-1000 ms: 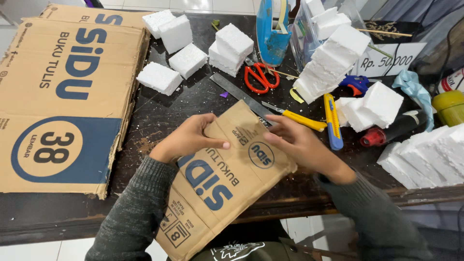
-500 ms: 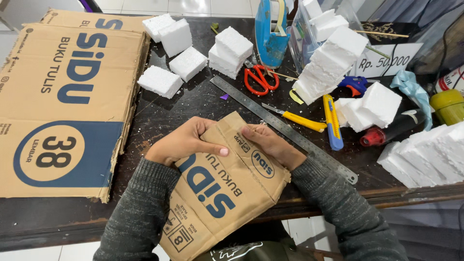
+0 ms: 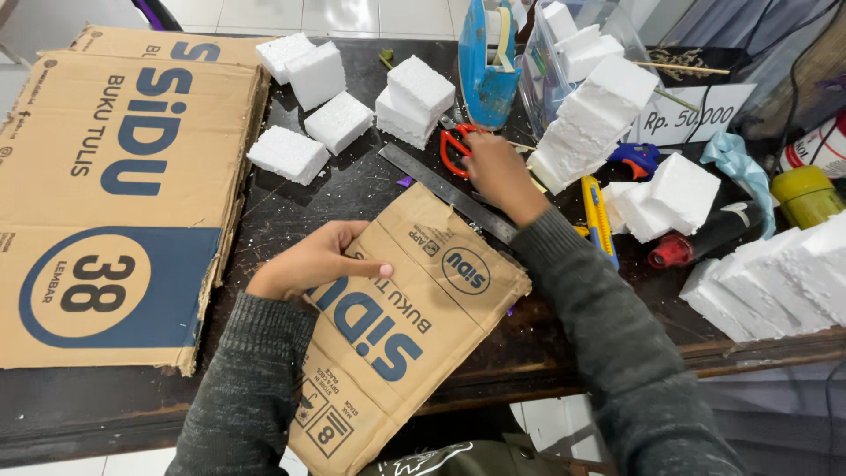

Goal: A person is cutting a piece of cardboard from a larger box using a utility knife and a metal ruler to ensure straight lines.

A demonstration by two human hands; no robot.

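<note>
Two bare hands — left hand (image 3: 308,264), right hand (image 3: 498,176) — no rings, no watch, no gloves. Long sleeves (image 3: 617,353) of dark grey, mottled knit, ribbed at the cuffs, snug to the wrists. Olive-green garment (image 3: 458,458) with a pale printed design at the lap.

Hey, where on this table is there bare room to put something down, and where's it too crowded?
Bare dark tabletop shows between the big flat cardboard sheet, the white foam blocks and the left hand on the small cardboard piece. Another strip runs along the front edge under the big sheet. The right side is crowded: the right hand by the red scissors, steel ruler, yellow cutter and foam stacks.
</note>
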